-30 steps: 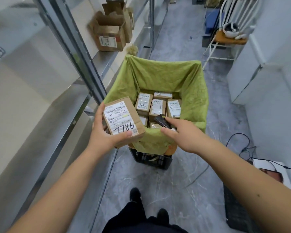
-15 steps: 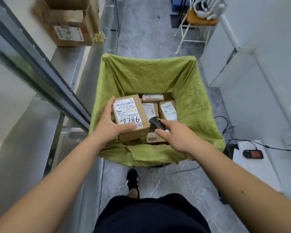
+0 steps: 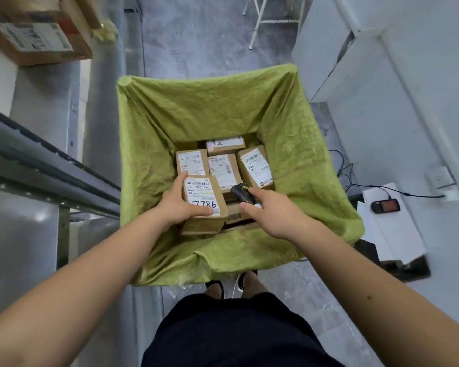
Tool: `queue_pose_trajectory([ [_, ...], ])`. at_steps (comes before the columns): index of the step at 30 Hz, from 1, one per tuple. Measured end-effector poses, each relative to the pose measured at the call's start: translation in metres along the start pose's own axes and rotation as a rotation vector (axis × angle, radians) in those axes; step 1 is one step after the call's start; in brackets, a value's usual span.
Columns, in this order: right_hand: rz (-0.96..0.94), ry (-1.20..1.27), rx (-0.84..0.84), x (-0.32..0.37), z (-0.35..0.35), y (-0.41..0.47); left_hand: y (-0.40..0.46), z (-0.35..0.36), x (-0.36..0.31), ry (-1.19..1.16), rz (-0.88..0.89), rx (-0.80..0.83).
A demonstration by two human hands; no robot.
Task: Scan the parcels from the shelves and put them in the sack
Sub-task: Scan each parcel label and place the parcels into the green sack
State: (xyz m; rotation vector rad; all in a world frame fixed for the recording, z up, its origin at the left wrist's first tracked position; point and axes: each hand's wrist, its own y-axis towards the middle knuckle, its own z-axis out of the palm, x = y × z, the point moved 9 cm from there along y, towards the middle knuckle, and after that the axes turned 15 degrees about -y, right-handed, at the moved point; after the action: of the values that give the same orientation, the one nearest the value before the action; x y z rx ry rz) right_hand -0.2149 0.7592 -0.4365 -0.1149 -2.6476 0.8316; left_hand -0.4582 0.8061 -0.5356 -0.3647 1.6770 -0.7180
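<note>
Gripping parcel [image 3: 203, 201] in left hand [image 3: 175, 206], right hand [image 3: 272, 213] holding scanner [image 3: 241, 192], sack [image 3: 154, 144] below

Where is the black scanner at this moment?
In the head view the black scanner is in the right hand, over the green sack, just right of the parcel marked 7786 that the left hand holds.

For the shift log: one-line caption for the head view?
Left hand lowers parcel 7786 into the green sack beside other parcels; right hand holds the scanner.
</note>
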Motion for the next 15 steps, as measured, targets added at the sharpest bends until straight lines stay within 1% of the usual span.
queue_pose_trajectory([
  [4, 0.007, 0.003, 0.044, -0.007, 0.011, 0.004, 0.016, 0.012, 0.028, 0.005, -0.099, 0.003],
  [7, 0.02, 0.022, 0.063, -0.015, 0.014, 0.005, 0.025, 0.014, 0.043, 0.006, -0.142, -0.034],
  [9, 0.027, 0.02, 0.069, -0.022, 0.015, 0.005, 0.028, 0.013, 0.044, 0.055, -0.122, -0.085],
  [12, 0.028, -0.066, 0.081, -0.03, 0.016, 0.008, 0.03, 0.014, 0.04, 0.197, -0.051, -0.144],
  [15, 0.012, -0.107, 0.088, -0.033, 0.018, 0.011, 0.034, 0.018, 0.046, 0.259, -0.064, -0.183],
])
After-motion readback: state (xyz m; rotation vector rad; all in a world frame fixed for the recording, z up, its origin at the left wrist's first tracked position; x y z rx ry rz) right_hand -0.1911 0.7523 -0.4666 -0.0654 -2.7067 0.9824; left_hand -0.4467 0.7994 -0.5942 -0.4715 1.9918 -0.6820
